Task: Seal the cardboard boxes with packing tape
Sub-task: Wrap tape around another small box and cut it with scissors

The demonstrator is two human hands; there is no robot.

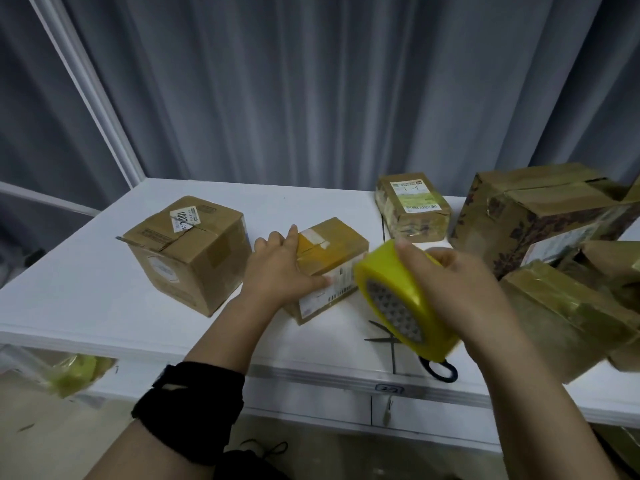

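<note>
A small cardboard box with a white label lies in the middle of the white table. My left hand rests on its left side, fingers straight over the top and thumb along the front label. My right hand grips a big yellow roll of packing tape, held in the air just right of that box. A larger brown box with a split top seam stands to the left.
Black-handled scissors lie near the table's front edge under the roll. Taped boxes crowd the back and right. Grey curtains hang behind. Crumpled yellow tape hangs below the table at left.
</note>
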